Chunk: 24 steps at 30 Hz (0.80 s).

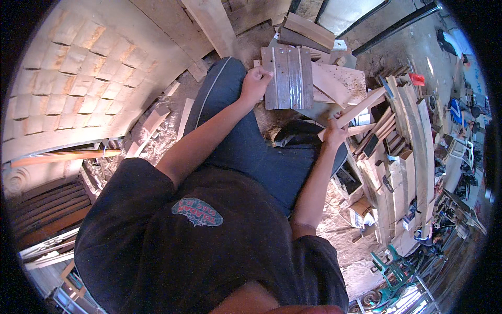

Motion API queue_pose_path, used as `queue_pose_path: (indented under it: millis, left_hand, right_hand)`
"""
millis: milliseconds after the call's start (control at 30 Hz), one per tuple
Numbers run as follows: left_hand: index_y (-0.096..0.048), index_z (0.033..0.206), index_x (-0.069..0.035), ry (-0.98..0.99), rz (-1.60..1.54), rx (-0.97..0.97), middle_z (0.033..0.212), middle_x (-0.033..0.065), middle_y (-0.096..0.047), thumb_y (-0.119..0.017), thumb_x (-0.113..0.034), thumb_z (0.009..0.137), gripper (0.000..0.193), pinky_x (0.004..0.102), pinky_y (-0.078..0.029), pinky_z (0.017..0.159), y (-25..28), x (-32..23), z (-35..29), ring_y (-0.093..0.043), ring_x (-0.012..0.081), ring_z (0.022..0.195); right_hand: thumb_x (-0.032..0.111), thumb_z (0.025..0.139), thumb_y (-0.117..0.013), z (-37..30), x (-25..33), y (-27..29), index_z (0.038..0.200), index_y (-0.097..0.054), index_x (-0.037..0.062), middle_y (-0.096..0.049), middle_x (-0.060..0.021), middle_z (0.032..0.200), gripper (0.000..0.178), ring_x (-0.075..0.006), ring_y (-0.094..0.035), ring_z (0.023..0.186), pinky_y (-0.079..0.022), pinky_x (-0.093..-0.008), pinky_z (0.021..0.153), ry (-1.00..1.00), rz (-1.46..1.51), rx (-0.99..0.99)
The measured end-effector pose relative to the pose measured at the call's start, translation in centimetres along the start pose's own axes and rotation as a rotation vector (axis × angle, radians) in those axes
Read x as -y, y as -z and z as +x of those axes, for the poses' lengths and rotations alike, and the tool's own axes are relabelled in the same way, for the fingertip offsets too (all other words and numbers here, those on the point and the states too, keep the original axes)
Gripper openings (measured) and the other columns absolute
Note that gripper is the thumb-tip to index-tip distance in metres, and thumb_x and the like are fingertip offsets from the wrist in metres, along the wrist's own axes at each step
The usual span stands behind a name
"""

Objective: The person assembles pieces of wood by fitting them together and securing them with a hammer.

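Observation:
A grey-brown wooden board (287, 78) with lengthwise strips and shiny streaks lies beyond my knees. At its left edge is my left hand (256, 85), closed with fingertips pinched together against the board; whatever is in the pinch is too small to make out. Over my right knee, my right hand (335, 131) is closed around a pale wooden stick (362, 107), which slants up and away to the right. Its far end meets a dark piece, and I cannot tell whether they are joined. A second pale stick (361, 129) passes close by that hand.
Under and behind the board are wood offcuts (308, 31) and a speckled panel (353, 83). To the right lie stacked long planks (413, 157) and a green plastic chair (389, 267). At the left stands a large panel of woven-looking squares (78, 73). Shavings cover the floor.

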<state>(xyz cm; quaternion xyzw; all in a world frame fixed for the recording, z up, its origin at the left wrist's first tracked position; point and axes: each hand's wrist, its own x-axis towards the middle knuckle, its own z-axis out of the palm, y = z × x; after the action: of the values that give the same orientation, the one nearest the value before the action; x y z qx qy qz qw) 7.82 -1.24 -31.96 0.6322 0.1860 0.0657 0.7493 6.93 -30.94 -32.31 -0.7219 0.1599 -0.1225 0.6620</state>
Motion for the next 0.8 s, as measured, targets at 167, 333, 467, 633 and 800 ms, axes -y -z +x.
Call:
queue_pose_path:
  millis: [167,333,467,633,800]
  left_hand:
    - [-0.059,0.082,-0.002,-0.096,0.108,-0.056,0.083,0.0072,-0.061,-0.067,-0.014,0.088,0.016,0.0299,-0.045,0.070,-0.2,1.0,0.8,-0.057,0.0115,0.082]
    - [-0.061,0.085,0.000,-0.330,0.430,0.007,0.079,0.0072,-0.064,-0.069,-0.014,0.086,0.016,0.0298,-0.046,0.067,-0.7,-2.6,-2.1,-0.058,0.0122,0.075]
    - [-0.065,0.091,0.002,-0.213,0.421,0.237,0.075,0.0065,-0.067,-0.069,-0.012,0.086,0.014,0.0271,-0.048,0.063,-0.6,-2.3,-3.6,-0.061,0.0112,0.067]
    - [-0.067,0.091,0.001,-0.097,0.241,0.288,0.084,0.0066,-0.070,-0.068,-0.010,0.086,0.013,0.0256,-0.050,0.071,-0.8,-1.4,-3.9,-0.065,0.0109,0.077]
    - [-0.070,0.093,0.000,-0.196,0.377,0.293,0.087,0.0059,-0.071,-0.068,-0.013,0.087,0.014,0.0258,-0.051,0.071,-1.6,-2.0,-4.5,-0.065,0.0105,0.079]
  right_hand:
    - [-0.006,0.077,-0.061,-0.8,2.1,-1.9,0.108,-0.054,-0.0076,-0.063,-0.0140,0.096,0.032,-0.0191,-0.065,0.064,-0.054,-0.0274,0.054,-0.106,0.193,0.097]
    - [0.000,0.081,-0.063,-0.9,4.0,-1.0,0.104,-0.054,-0.0078,-0.068,-0.0162,0.086,0.026,-0.0158,-0.058,0.046,-0.047,-0.0277,0.039,-0.214,0.181,0.043]
    - [0.003,0.083,-0.062,-0.8,3.4,-0.7,0.102,-0.055,-0.0067,-0.069,-0.0160,0.079,0.023,-0.0142,-0.054,0.043,-0.044,-0.0262,0.038,-0.214,0.295,0.085]
    - [0.004,0.081,-0.064,-1.0,3.5,-0.8,0.100,-0.057,-0.0049,-0.066,-0.0113,0.072,0.022,-0.0128,-0.051,0.043,-0.042,-0.0254,0.039,-0.233,0.260,0.146]
    - [0.006,0.083,-0.062,-1.4,3.7,-0.3,0.100,-0.058,-0.0042,-0.065,-0.0109,0.069,0.021,-0.0131,-0.052,0.044,-0.042,-0.0262,0.041,-0.257,0.235,0.183]
